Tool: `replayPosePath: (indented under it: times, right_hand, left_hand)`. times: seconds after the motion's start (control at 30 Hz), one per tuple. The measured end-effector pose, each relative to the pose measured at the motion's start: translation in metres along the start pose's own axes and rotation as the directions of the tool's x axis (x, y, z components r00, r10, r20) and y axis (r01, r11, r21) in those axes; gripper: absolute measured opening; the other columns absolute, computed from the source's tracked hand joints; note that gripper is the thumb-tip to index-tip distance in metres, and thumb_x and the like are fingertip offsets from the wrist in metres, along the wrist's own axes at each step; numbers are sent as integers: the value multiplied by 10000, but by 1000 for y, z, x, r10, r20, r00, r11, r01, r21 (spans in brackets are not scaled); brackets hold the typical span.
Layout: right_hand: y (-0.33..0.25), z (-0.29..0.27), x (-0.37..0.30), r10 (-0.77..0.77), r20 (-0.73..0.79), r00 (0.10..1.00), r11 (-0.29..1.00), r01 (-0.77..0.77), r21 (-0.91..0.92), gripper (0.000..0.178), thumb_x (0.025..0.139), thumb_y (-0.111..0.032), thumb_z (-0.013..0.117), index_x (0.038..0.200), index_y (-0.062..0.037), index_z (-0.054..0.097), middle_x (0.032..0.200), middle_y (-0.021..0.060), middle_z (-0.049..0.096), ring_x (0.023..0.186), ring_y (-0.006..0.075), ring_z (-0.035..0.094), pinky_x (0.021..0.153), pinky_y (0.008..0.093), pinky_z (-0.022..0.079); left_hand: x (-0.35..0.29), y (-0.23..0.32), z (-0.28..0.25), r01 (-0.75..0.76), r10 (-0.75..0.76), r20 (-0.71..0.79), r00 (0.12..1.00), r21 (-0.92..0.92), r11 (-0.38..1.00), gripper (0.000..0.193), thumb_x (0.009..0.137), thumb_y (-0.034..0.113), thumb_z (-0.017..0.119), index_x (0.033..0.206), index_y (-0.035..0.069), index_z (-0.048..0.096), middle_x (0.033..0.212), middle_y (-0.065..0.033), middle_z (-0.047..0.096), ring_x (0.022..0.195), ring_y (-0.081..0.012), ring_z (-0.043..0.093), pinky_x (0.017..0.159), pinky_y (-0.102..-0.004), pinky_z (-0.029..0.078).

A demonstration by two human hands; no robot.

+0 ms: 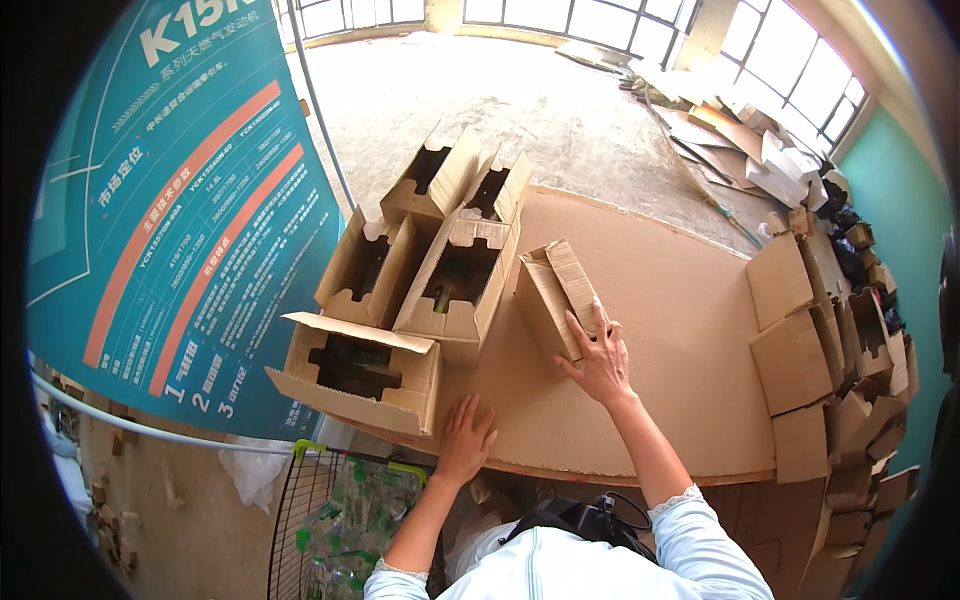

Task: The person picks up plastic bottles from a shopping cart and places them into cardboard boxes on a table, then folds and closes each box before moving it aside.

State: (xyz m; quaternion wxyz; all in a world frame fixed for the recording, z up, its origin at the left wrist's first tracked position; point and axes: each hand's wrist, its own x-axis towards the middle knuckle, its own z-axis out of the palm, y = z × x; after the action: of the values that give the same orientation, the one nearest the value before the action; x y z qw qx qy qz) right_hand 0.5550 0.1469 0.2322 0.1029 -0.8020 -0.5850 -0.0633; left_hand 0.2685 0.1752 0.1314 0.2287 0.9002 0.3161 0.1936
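My right hand [602, 358] lies on the near end of a narrow brown cardboard box [555, 300], fingers spread over its top and right edge. That box stands alone near the middle of the cardboard-covered table [680, 350], its top flaps partly folded in. My left hand [463, 442] rests by the table's front edge, fingers stretched out and nothing in them. Just left of it is an open-topped box [420, 385] with a dark inside. Behind that stand several more open boxes, among them a long one [478, 310] with something dark green inside.
Below the table's left edge, a black wire cart [290, 505] holds clear bottles with green parts [345, 520]. A teal banner [190, 220] stands at the left. Flattened and empty cartons [795, 355] are piled on the right, with scrap cardboard [715, 145] at the far right.
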Motion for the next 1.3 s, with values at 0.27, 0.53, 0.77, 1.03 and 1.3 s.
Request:
replayPosePath:
  times: [0.27, 0.53, 0.77, 1.03, 1.3]
  right_hand:
    - [-28, 50, 43, 261, -258, 930, 953, -290, -82, 616, 789, -437, 688, 1370, -272, 564, 1488, 218, 352, 1081, 391, 489, 793, 460, 534]
    - [-53, 79, 174, 469, -240, 850, 873, -487, -18, 619, 819, -480, 657, 1376, -231, 557, 1505, 244, 300, 1173, 419, 447, 828, 468, 531]
    - [-43, 85, 239, 479, -154, 864, 866, -494, -77, 707, 825, -565, 641, 1431, -227, 509, 1542, 282, 229, 1194, 436, 444, 871, 446, 532]
    - [-40, 46, 274, 398, 290, 870, 892, -293, -345, 1002, 753, -543, 729, 1561, -208, 240, 1572, 332, 119, 1276, 459, 427, 898, 446, 513]
    - [-40, 16, 237, 210, 343, 915, 976, -178, -122, 732, 899, -285, 602, 1533, -158, 258, 1572, 284, 194, 1374, 500, 332, 1058, 633, 326]
  left_hand:
    - [25, -17, 3, -64, 60, 46, 997, 89, 994, 487, 930, 300, 576, 1373, 108, 517, 1491, -165, 385, 1379, -376, 341, 1150, -514, 273]
    - [30, -11, -8, -66, 63, 30, 998, 101, 993, 476, 924, 283, 568, 1376, 141, 528, 1458, -145, 442, 1354, -348, 390, 1142, -508, 288]
    - [32, -10, -6, -51, 48, 37, 998, 97, 994, 468, 936, 259, 540, 1390, 146, 524, 1469, -127, 445, 1367, -327, 391, 1150, -480, 295]
    - [30, -8, -9, -49, 44, 44, 998, 112, 992, 467, 928, 233, 538, 1388, 149, 528, 1468, -125, 449, 1367, -327, 395, 1156, -476, 289]
    - [31, -9, -2, -78, 76, 20, 997, 119, 990, 473, 898, 197, 541, 1368, 145, 553, 1460, -128, 460, 1364, -329, 396, 1160, -478, 278]
